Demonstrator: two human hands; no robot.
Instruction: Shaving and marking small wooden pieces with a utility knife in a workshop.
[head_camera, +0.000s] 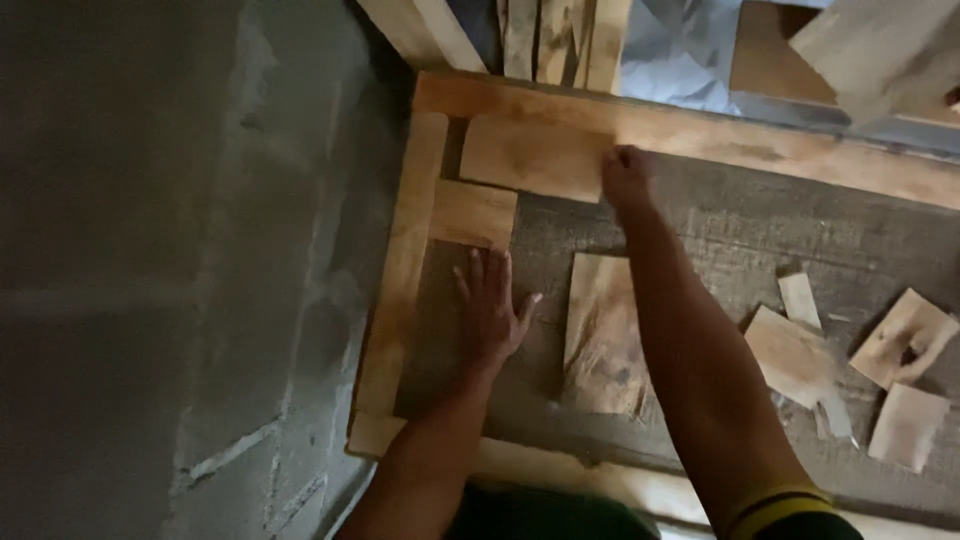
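My left hand (490, 305) lies flat with fingers spread on the grey floor inside a wooden frame (405, 260). My right hand (627, 178) reaches forward and presses its fingers on the right end of a rectangular wooden block (530, 155) that sits against the frame's top rail (760, 145). A smaller square block (472, 212) lies just below it, against the frame's left rail. A loose wooden piece (600, 335) lies on the floor between my two forearms.
Several wood offcuts (800, 355) lie scattered at the right, including one (905, 335) near the edge. A rough grey concrete wall (150, 250) fills the left. Planks (560, 40) and crumpled plastic sheet (680, 50) lie beyond the frame.
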